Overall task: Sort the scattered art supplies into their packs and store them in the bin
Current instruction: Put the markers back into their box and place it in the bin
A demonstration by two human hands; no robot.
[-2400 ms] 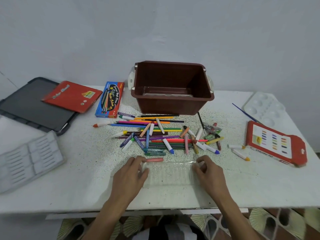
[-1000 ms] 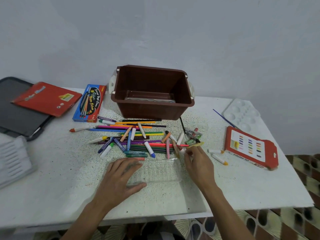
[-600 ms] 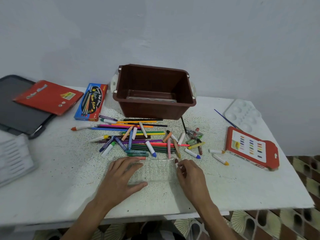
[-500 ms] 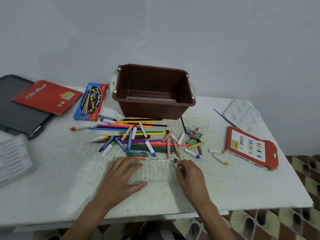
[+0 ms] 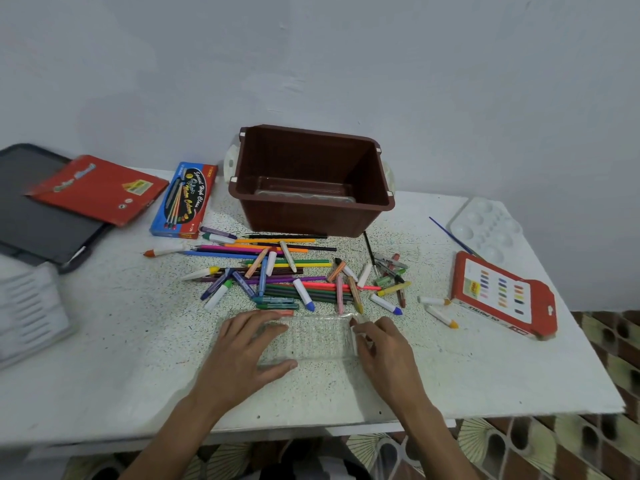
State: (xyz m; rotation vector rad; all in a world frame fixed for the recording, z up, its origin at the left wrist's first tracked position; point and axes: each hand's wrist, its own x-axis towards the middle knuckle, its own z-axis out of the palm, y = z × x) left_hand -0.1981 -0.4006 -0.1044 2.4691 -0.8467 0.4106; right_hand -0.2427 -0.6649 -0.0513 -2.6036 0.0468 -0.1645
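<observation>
A clear plastic crayon tray (image 5: 318, 337) lies on the white table near its front edge. My left hand (image 5: 242, 351) presses flat on the tray's left end, fingers spread. At the tray's right end, my right hand (image 5: 384, 351) pinches a white-wrapped crayon (image 5: 355, 332) and holds it over the tray. Just behind the tray spreads a pile of crayons, pencils and markers (image 5: 294, 282). The brown bin (image 5: 304, 216) stands behind the pile with a clear tray lying inside it.
A red oil pastel pack (image 5: 502, 296), two loose crayons (image 5: 438, 308), a white palette (image 5: 485, 226) and a blue brush (image 5: 450, 235) lie at the right. A blue pencil box (image 5: 185, 199), red pack (image 5: 97, 188), black case (image 5: 31, 209) and white tray (image 5: 31, 313) lie at the left.
My right hand reached into the pile's right side, took a crayon and came back to the tray's right end. My left hand stayed on the tray.
</observation>
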